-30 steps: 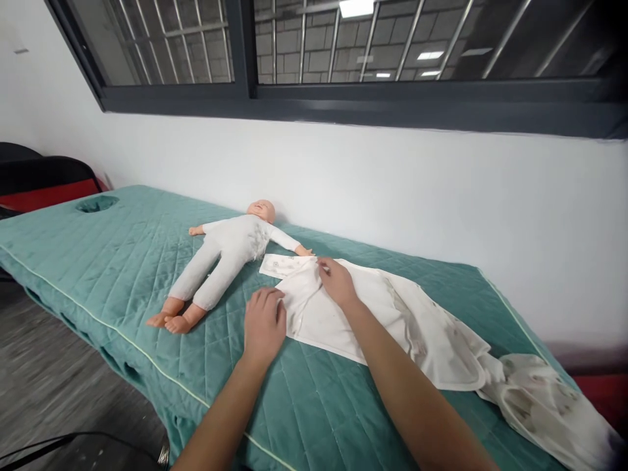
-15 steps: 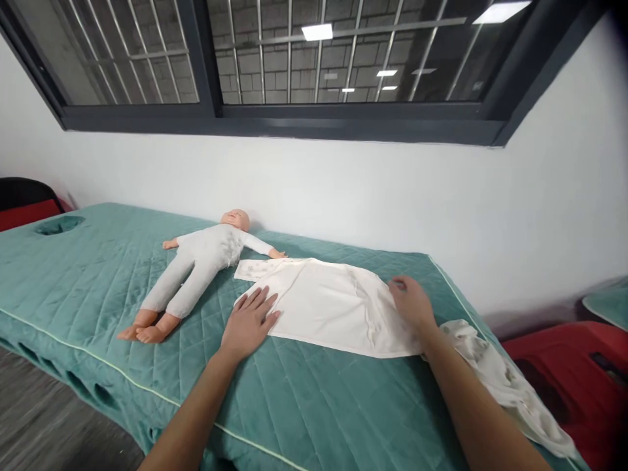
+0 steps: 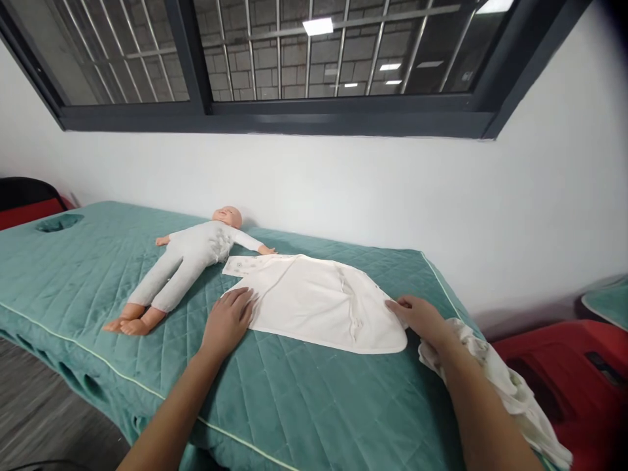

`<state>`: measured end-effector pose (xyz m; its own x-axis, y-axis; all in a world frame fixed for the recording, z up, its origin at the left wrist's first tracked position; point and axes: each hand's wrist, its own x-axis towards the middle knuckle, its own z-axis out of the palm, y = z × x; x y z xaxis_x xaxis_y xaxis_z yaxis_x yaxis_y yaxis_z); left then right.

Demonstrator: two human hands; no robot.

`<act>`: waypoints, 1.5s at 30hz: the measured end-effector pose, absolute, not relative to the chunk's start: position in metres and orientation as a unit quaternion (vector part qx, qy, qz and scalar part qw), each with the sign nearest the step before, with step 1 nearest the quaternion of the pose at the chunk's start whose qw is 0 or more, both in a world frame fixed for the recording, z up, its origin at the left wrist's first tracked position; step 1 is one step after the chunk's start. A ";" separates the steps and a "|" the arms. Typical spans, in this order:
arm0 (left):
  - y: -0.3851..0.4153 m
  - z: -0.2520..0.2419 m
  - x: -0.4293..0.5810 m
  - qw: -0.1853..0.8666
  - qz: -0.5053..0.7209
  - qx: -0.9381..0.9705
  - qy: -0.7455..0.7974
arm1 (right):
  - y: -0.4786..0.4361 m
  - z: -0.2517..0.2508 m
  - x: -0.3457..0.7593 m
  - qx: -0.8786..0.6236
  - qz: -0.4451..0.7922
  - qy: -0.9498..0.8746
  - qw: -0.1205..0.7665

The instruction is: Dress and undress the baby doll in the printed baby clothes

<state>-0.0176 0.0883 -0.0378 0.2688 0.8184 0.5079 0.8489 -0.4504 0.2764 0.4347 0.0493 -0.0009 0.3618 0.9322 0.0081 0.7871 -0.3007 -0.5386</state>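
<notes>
A white baby shirt (image 3: 304,304) lies spread on the green quilted bed cover, with a small print on its far sleeve. At the shirt's left end is my left hand (image 3: 228,320), palm down, fingers drawn together on the cloth; the near sleeve is mostly hidden under it. My right hand (image 3: 419,317) pinches the shirt's right edge between thumb and fingers. Beyond the left hand, a baby doll (image 3: 196,252) in a white long-sleeved suit lies on its back, its outstretched hand close to the shirt's far sleeve.
A crumpled pale printed cloth (image 3: 520,386) lies along the bed's right edge, partly behind my right forearm. The green bed (image 3: 314,405) has a face hole (image 3: 59,223) at far left. A white wall and barred window stand behind it. A red plastic chair (image 3: 564,379) is at right.
My left hand's spread fingers have drawn together on the shirt. My right hand has taken hold of the shirt's right edge, which now lies in plain view. The camera view has shifted slightly.
</notes>
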 end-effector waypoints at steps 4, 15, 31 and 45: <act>0.052 -0.026 0.028 0.016 -0.306 -0.835 -0.457 | 0.043 0.002 0.437 -0.776 0.172 -0.566 0.219; -0.001 -0.011 0.128 -0.034 -0.185 -0.901 -0.391 | 0.071 -0.010 0.456 -0.838 0.044 -0.434 0.327; 0.011 -0.014 0.152 -0.033 -0.188 -0.923 -0.334 | 0.050 -0.011 0.454 -0.869 0.060 -0.431 0.234; 0.009 -0.011 0.115 -0.100 -0.252 -0.881 -0.389 | 0.010 0.010 0.360 -0.653 0.025 -0.671 0.350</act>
<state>0.1154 0.0094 -0.0113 0.5708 0.7349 0.3662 0.6338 -0.6779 0.3725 0.3596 0.0098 0.0102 0.0977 0.8943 0.4368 0.8594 0.1455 -0.4902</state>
